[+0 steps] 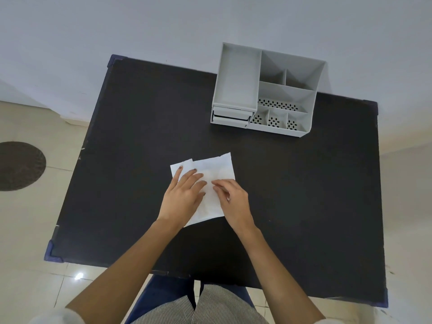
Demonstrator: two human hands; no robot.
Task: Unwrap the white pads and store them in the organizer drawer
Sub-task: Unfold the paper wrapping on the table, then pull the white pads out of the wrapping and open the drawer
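White wrapped pads point(216, 168) lie flat in the middle of the black table point(304, 195), overlapping each other. My left hand point(184, 195) rests flat on their left part, fingers spread. My right hand point(231, 197) sits on the right part, its fingertips pinching at the white wrapper near the middle. The grey organizer point(266, 90) stands at the far side of the table, with its small drawers point(231, 115) at the lower left front; the lowest one looks slightly pulled out.
The organizer has several open compartments, some with perforated floors. A wall is right behind the table. A dark round mat point(18, 166) lies on the tiled floor to the left. The table corners carry blue guards.
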